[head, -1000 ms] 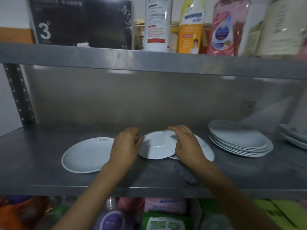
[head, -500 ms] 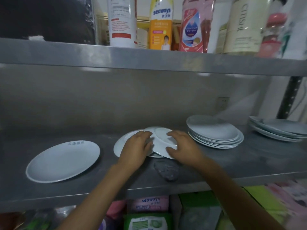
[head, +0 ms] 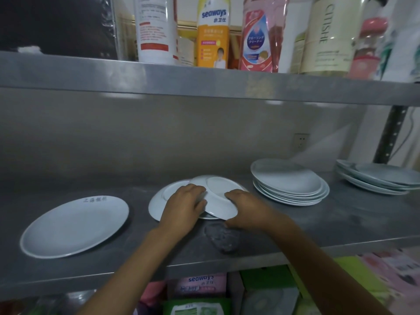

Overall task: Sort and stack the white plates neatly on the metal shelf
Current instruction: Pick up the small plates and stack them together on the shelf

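While both hands sit at the middle of the grey metal shelf (head: 318,226), I'm watching the small upturned white plate (head: 216,196), which rides tilted, foot-ring up, its near edge lifted and its far edge down on the larger upturned white plate (head: 159,204) beneath. My left hand (head: 181,206) lies flat on that lower plate, fingers curled against the small plate's left rim. My right hand (head: 246,210) cups the small plate's right rim from the near side, thumb tucked under. So both hands are closed around this one plate from either side; how firm the grip is, I can't tell.

Here's the relation that matters: the neat stack of round white plates (head: 289,186) stands to the right, near but apart, and the right hand is clearly the closer one. I judge the plate travels rightward, if its size matches.

Off left lies a big single white plate with grey lettering (head: 72,226), right way up, well apart. Far right, another pile of white plates (head: 381,177) sits at the shelf's end. A dark crumpled scrap (head: 223,238) lies just beneath my right wrist, so I'd lift clear of it.
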Tool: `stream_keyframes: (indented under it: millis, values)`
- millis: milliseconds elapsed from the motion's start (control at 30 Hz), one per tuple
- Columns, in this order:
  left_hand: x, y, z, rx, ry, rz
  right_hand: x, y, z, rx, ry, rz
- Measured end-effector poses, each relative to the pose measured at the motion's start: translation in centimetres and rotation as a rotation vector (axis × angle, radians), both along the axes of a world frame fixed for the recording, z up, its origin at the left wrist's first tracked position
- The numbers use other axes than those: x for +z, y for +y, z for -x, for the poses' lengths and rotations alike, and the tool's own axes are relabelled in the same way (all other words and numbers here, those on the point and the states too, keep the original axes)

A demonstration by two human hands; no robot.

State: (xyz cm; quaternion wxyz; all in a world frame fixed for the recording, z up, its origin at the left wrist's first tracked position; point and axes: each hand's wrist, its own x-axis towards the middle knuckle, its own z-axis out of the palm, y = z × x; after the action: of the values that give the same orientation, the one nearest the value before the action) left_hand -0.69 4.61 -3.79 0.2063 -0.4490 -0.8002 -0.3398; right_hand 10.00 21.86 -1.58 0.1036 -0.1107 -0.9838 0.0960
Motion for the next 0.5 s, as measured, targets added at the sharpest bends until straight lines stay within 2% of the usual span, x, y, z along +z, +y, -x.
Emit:
stream_keyframes:
  millis: [367,500]
  values:
    - [-0.54,-0.48,0.18,0.003,-0.001,0.032,0.46,-0.71,-0.18,0.038,-0.019,-0.148]
    - [-0.67,-0.77,0.31,0.003,0.003,0.029,0.46,-0.64,-0.63,-0.014,0.048,-0.221]
